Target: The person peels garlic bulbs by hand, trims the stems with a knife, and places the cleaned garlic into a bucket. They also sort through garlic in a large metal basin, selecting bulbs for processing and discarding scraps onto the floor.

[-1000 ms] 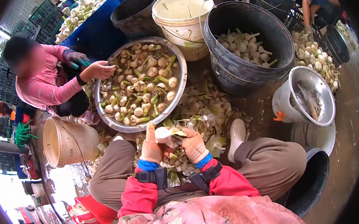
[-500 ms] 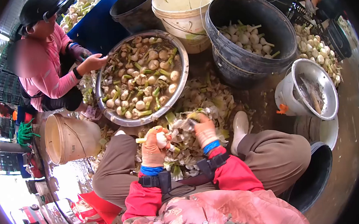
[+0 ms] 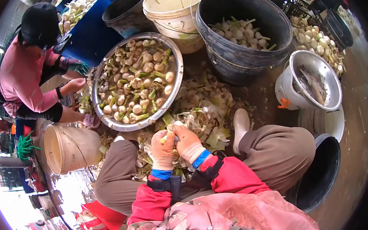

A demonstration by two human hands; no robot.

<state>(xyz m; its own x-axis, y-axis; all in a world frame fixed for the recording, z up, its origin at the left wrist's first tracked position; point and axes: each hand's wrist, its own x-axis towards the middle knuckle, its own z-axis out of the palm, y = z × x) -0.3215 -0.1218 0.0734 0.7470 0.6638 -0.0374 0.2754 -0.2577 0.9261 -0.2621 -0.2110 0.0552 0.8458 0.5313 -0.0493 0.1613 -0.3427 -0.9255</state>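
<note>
My left hand point(image 3: 163, 150), in an orange glove, is closed around a garlic bulb whose pale green stem point(image 3: 164, 140) shows between the fingers. The bulb itself is mostly covered. My right hand point(image 3: 188, 142), gloved alike, presses against the left one with its fingers curled. What it grips is hidden; only a small greyish bit shows between the hands. Below and around both hands lies a heap of garlic skins and leaf scraps point(image 3: 212, 117). Just beyond stands a wide metal basin point(image 3: 180, 78) of murky water with many garlic bulbs point(image 3: 148, 67) in it.
A black tub point(image 3: 249, 62) holding trimmed bulbs and a white bucket point(image 3: 172, 18) stand ahead. Another white bucket point(image 3: 76, 147) is at left; a metal bowl point(image 3: 336, 86) tops a bucket at right. A co-worker in pink point(image 3: 27, 77) sits at left, near a blue bin point(image 3: 85, 42).
My right hand has come left and down against my left hand, and the bulb is now mostly covered. The co-worker has leaned back from the basin, hands lower. The view has shifted slightly.
</note>
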